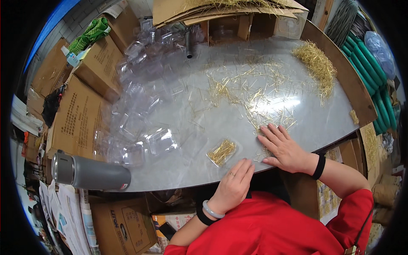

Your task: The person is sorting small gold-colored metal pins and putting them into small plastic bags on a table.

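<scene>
My right hand lies open on the grey tabletop near its front edge, fingers spread. Its fingertips touch the near end of a scatter of thin gold wire pins. At the table edge, left of it, my left hand has its fingers pressed together and slightly bent. Its palm is hidden, so I cannot see what it holds, if anything. Just beyond that hand stands a small clear plastic box with gold wire pins heaped inside.
Many clear plastic boxes are piled along the left side. A grey flask lies at the front left corner. A large heap of gold pins sits at the far right, against a cardboard rim. Cardboard boxes line the left.
</scene>
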Motion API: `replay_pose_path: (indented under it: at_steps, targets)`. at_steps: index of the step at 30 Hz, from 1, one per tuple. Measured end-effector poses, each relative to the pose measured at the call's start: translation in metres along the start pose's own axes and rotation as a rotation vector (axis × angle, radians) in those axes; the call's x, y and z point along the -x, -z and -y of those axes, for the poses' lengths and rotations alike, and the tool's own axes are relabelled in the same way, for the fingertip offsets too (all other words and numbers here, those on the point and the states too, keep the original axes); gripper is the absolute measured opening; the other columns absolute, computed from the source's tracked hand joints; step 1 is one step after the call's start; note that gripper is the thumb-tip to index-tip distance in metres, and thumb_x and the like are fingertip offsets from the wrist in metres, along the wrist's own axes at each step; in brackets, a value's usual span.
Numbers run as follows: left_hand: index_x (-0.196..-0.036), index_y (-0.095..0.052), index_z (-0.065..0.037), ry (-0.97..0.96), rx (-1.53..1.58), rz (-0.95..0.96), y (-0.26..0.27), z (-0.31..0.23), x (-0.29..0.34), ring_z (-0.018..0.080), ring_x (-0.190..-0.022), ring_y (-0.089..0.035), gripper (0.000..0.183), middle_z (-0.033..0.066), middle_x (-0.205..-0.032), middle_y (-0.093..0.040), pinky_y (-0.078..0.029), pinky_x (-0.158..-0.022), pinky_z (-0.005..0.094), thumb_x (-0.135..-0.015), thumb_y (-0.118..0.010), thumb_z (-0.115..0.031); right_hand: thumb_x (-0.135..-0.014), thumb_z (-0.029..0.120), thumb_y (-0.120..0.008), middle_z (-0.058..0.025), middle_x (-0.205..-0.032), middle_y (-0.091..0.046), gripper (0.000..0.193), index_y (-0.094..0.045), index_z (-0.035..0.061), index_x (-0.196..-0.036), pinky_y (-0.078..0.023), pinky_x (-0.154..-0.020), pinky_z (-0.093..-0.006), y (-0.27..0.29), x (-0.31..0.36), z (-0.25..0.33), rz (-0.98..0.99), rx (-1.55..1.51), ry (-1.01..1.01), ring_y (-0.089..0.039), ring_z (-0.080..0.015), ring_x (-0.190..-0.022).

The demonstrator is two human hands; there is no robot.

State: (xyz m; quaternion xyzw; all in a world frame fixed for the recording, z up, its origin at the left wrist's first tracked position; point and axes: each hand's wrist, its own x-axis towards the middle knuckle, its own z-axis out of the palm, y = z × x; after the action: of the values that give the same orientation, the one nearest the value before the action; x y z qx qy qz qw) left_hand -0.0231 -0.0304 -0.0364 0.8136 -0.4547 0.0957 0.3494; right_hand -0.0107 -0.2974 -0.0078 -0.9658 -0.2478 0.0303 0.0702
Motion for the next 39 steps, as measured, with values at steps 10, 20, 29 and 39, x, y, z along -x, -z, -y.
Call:
replay_pose_path:
  at_steps: [10, 20, 29, 39]
  targets:
    - [-0.137, -0.049, 0.013, 0.14, -0.131, 0.078, -0.012, 0.002, -0.017, 0.0447, -0.137, -0.043, 0.051, 0.027, -0.146, -0.045, -0.039, -0.114, 0.0488, -0.093, -0.063, -0.008, -0.1, 0.04, -0.055, -0.017, -0.162, -0.036, 0.062, -0.044, 0.0084, -0.152, -0.021, -0.122, -0.0576, -0.012, 0.012, 0.014, -0.144, 0.01, -0.012, -0.031, -0.0385, -0.15]
    - [-0.138, -0.047, 0.013, 0.176, -0.174, 0.104, -0.01, 0.0, -0.018, 0.0448, -0.14, -0.04, 0.052, 0.0269, -0.149, -0.043, -0.037, -0.116, 0.0492, -0.095, -0.062, -0.01, -0.097, 0.035, -0.061, -0.0163, -0.154, -0.045, 0.054, -0.055, 0.0078, -0.143, -0.022, -0.12, -0.061, -0.017, 0.004, 0.037, -0.392, -0.148, -0.148, -0.032, -0.0415, -0.148]
    - [-0.141, -0.046, 0.011, 0.224, -0.095, 0.115, -0.005, 0.001, -0.022, 0.044, -0.141, -0.04, 0.055, 0.0269, -0.149, -0.043, -0.037, -0.115, 0.0481, -0.095, -0.067, -0.012, -0.09, 0.007, -0.064, -0.0187, -0.149, -0.048, 0.043, -0.06, 0.0065, -0.133, -0.033, -0.119, -0.0526, -0.029, 0.001, 0.021, -0.405, -0.153, -0.206, -0.038, -0.0443, -0.142]
    - [-0.144, -0.044, 0.009, 0.242, -0.029, 0.093, -0.006, 0.009, -0.033, 0.0442, -0.14, -0.041, 0.069, 0.0253, -0.15, -0.043, -0.038, -0.115, 0.0482, -0.087, -0.076, -0.012, -0.089, 0.009, -0.067, -0.0134, -0.143, -0.054, 0.038, -0.063, 0.0092, -0.127, -0.036, -0.119, -0.0519, -0.025, 0.006, 0.029, -0.363, -0.217, -0.031, -0.044, -0.0408, -0.14]
